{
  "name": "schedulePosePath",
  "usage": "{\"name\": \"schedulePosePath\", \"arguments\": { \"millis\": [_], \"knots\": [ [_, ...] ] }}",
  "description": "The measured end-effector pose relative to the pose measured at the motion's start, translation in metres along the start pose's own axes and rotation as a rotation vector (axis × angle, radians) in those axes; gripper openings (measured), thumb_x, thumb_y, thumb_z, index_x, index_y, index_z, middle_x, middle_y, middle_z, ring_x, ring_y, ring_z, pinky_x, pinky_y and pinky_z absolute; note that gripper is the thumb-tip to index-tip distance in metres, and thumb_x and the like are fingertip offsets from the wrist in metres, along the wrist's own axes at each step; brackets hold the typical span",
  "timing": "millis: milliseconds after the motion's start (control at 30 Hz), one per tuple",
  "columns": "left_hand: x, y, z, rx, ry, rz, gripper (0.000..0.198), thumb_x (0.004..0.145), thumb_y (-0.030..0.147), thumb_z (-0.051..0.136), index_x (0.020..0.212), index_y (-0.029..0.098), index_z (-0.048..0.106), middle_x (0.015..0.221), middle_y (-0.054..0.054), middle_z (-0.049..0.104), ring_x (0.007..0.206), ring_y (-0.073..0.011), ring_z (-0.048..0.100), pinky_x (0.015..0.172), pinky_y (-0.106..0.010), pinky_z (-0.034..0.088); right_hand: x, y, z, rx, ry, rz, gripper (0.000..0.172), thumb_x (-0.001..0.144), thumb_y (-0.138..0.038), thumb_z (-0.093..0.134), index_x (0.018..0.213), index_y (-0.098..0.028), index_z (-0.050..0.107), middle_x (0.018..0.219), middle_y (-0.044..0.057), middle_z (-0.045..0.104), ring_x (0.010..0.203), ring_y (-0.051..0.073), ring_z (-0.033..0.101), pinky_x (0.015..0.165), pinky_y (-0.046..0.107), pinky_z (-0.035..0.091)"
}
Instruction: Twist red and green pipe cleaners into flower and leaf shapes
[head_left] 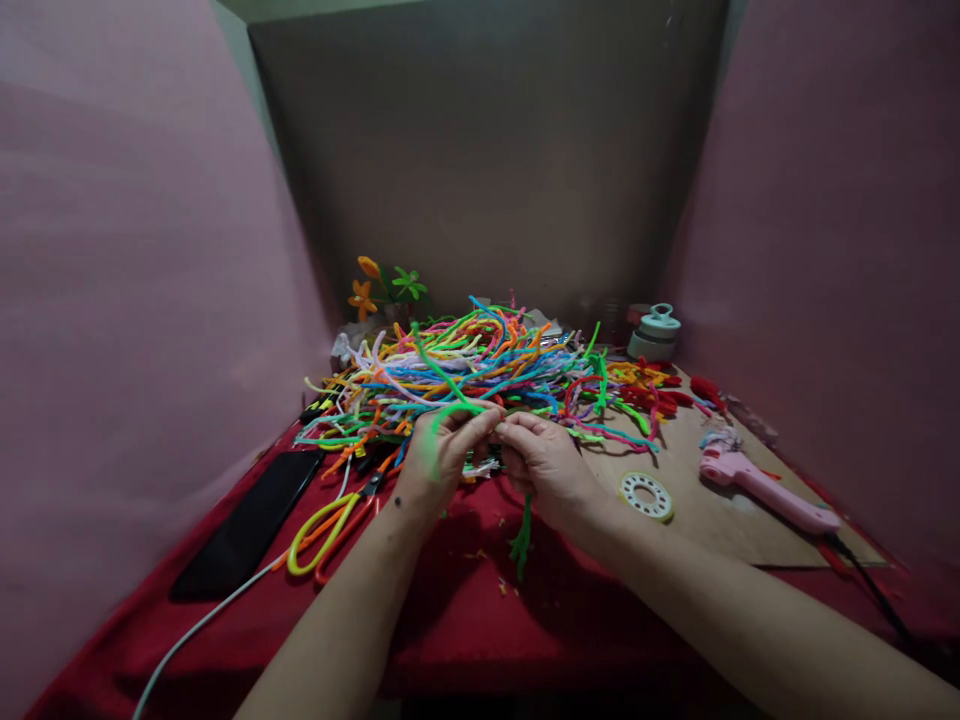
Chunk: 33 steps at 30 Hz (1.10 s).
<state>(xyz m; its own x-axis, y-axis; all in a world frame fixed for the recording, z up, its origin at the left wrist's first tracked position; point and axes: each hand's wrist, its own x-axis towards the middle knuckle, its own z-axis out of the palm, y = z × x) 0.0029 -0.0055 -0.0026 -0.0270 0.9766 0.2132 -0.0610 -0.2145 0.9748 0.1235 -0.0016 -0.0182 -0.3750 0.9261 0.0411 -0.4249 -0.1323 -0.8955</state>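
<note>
My left hand is closed with a pinch on a bright green pipe cleaner, whose long end sticks up over the pile. Another part of it curves across the back of the hand, blurred. My right hand pinches at the same spot, its fingertips meeting those of the left. Below the right palm hangs a green branched piece of pipe cleaner. Fingers hide where the green pieces join. Just beyond both hands lies a large heap of coloured pipe cleaners.
Scissors with yellow and orange handles and a black phone lie at left, near a white cable. To the right are a tape roll and a pink glue gun on a board. Pipe-cleaner flowers stand behind.
</note>
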Motion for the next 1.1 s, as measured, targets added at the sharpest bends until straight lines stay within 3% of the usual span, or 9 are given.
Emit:
{"name": "schedulePosePath", "arguments": {
  "millis": [133, 333, 433, 567, 767, 933, 1000, 1100],
  "knots": [
    [0.001, -0.001, 0.005, 0.104, 0.205, 0.096, 0.017, 0.067, 0.030, 0.065, 0.065, 0.013, 0.064, 0.046, 0.005, 0.047, 0.042, -0.0058, 0.040, 0.042, -0.018, 0.030, 0.002, 0.006, 0.001, -0.152, 0.020, -0.072, 0.024, 0.071, -0.033, 0.058, 0.060, -0.017, 0.045, 0.044, -0.008, 0.034, 0.039, 0.004, 0.025, 0.039, 0.020, 0.017],
    [0.013, -0.004, -0.005, -0.043, 0.428, -0.008, 0.028, 0.061, 0.030, 0.070, 0.052, 0.015, 0.047, 0.037, 0.008, 0.040, 0.028, -0.0029, 0.028, 0.030, -0.018, 0.019, -0.002, 0.015, 0.007, -0.401, 0.065, -0.141, 0.022, 0.072, -0.030, 0.056, 0.058, -0.016, 0.048, 0.046, -0.006, 0.041, 0.043, 0.005, 0.032, 0.043, 0.021, 0.024],
    [0.019, -0.004, -0.016, -0.061, 0.426, 0.014, 0.024, 0.062, 0.032, 0.069, 0.059, 0.014, 0.053, 0.041, 0.008, 0.043, 0.027, -0.0024, 0.029, 0.028, -0.017, 0.017, -0.009, 0.013, 0.011, -0.399, 0.042, -0.098, 0.020, 0.072, -0.028, 0.055, 0.057, -0.016, 0.048, 0.044, -0.006, 0.040, 0.042, 0.005, 0.030, 0.042, 0.021, 0.023],
    [0.024, -0.002, -0.028, -0.040, 0.400, 0.105, 0.024, 0.069, 0.034, 0.065, 0.061, 0.014, 0.054, 0.037, 0.010, 0.033, 0.027, -0.0021, 0.027, 0.029, -0.015, 0.018, -0.016, 0.005, 0.018, -0.321, -0.017, -0.032, 0.021, 0.070, -0.027, 0.056, 0.055, -0.017, 0.047, 0.042, -0.007, 0.038, 0.039, 0.005, 0.028, 0.040, 0.021, 0.020],
    [0.026, 0.010, -0.045, -0.422, 0.365, 0.073, 0.019, 0.075, 0.029, 0.062, 0.068, 0.015, 0.050, 0.039, 0.011, 0.031, 0.028, -0.0033, 0.028, 0.030, -0.015, 0.025, -0.023, -0.021, 0.021, -0.216, -0.132, 0.140, 0.018, 0.066, -0.026, 0.061, 0.056, -0.015, 0.051, 0.037, -0.008, 0.036, 0.033, 0.003, 0.023, 0.035, 0.020, 0.012],
    [0.036, 0.009, -0.071, -0.709, 0.413, 0.151, 0.012, 0.084, 0.013, 0.044, 0.074, 0.015, 0.049, 0.046, 0.009, 0.037, 0.034, -0.0018, 0.035, 0.035, -0.012, 0.030, -0.025, -0.046, 0.007, 0.063, -0.164, 0.280, 0.014, 0.065, -0.022, 0.063, 0.064, -0.014, 0.052, 0.040, -0.008, 0.039, 0.033, 0.001, 0.019, 0.035, 0.017, 0.008],
    [0.037, 0.006, -0.072, -0.703, 0.381, 0.075, 0.014, 0.084, 0.009, 0.041, 0.074, 0.013, 0.049, 0.049, 0.007, 0.041, 0.036, -0.0017, 0.037, 0.035, -0.012, 0.031, -0.023, -0.048, 0.001, 0.145, -0.156, 0.260, 0.014, 0.064, -0.018, 0.062, 0.064, -0.015, 0.049, 0.042, -0.006, 0.042, 0.034, 0.001, 0.023, 0.034, 0.016, 0.012],
    [0.029, 0.006, -0.056, -0.630, 0.264, -0.030, 0.005, 0.077, 0.007, 0.051, 0.075, 0.011, 0.053, 0.051, 0.005, 0.045, 0.033, -0.0019, 0.034, 0.030, -0.013, 0.024, -0.016, -0.043, -0.004, 0.182, -0.149, 0.233, 0.011, 0.065, -0.015, 0.061, 0.068, -0.015, 0.051, 0.046, -0.004, 0.049, 0.035, 0.003, 0.033, 0.034, 0.015, 0.021]
  ]
}}
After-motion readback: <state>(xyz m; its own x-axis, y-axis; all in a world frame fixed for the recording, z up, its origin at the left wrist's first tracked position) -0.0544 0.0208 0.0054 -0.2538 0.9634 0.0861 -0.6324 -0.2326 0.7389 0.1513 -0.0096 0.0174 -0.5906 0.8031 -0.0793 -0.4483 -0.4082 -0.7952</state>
